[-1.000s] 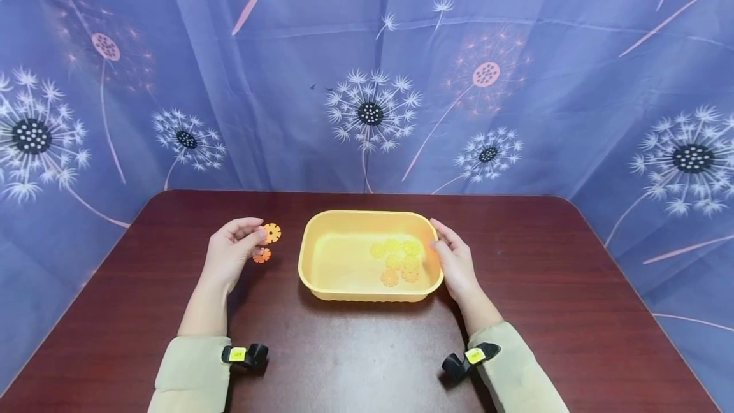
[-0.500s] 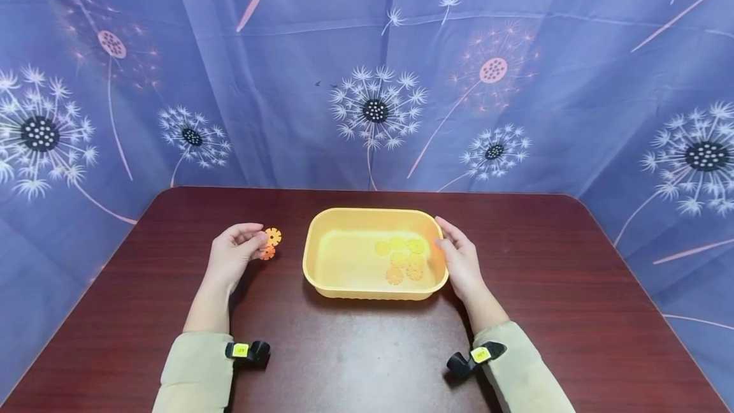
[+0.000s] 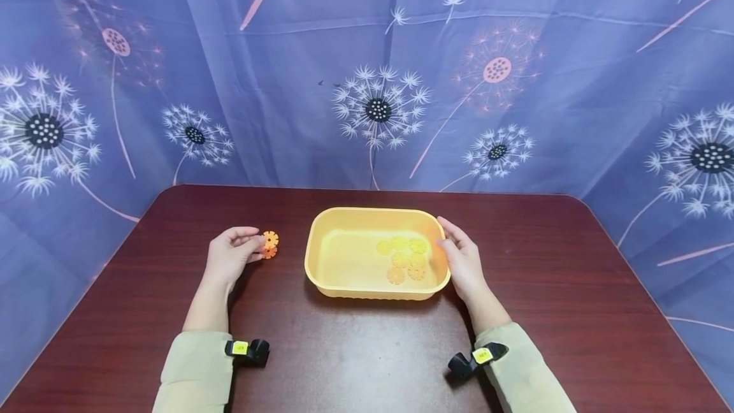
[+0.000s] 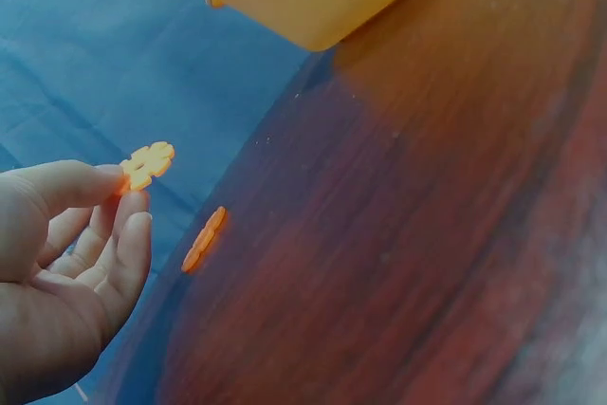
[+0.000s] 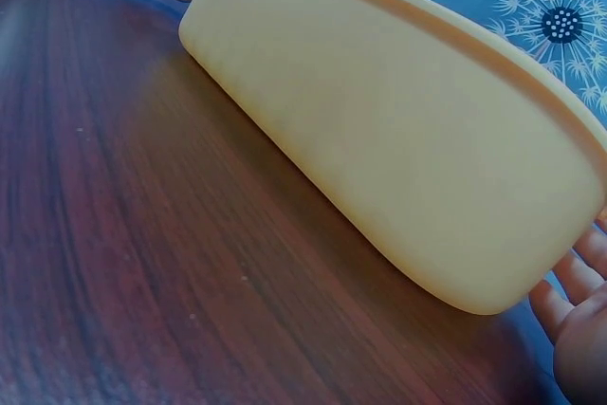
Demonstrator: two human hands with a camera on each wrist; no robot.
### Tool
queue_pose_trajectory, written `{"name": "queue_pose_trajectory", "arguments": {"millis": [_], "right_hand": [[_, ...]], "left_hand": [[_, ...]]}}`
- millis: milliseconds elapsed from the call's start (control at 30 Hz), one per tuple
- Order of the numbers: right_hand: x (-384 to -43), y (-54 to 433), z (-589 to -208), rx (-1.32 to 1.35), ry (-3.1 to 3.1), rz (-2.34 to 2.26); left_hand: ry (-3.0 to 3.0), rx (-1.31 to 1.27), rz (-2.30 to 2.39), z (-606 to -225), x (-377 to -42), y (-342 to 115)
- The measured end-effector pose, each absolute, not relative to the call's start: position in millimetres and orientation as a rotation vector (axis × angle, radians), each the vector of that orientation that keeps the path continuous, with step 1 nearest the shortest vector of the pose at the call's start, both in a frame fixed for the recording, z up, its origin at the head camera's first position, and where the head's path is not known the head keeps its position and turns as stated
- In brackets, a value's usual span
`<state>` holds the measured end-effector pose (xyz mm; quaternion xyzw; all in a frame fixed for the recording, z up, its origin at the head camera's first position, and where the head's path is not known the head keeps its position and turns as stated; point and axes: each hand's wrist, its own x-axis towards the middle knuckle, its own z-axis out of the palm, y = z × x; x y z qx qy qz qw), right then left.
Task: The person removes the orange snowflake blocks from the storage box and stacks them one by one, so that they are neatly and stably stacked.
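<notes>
pinching an orange notched disc (image 4: 152, 164) btwn thumb & fingers, the person's l hand (image 3: 230, 256) is near a 2nd orange disc (image 4: 205, 239) on the desk (image 3: 367, 349), l of a yellow plastic tub (image 3: 344, 260). r hand (image 3: 463, 263) grips tub's r end; several yellow & orange discs (image 3: 400, 260) lie inside, r half.

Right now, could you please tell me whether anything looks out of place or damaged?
One orange disc lies loose on the table near the left hand, outside the yellow tub where most discs sit, so it looks slightly stray; I see no damage.
</notes>
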<state>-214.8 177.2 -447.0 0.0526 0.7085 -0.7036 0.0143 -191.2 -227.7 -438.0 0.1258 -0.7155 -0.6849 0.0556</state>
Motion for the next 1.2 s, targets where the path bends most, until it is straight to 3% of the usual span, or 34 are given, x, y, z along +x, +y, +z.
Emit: {"name": "queue_pose_trajectory", "arguments": {"millis": [1200], "right_hand": [[-213,175,-444,0.157,2.186,-2.187]], "left_hand": [[-2.465,0.514,-1.744,-447,-193,-234]]}}
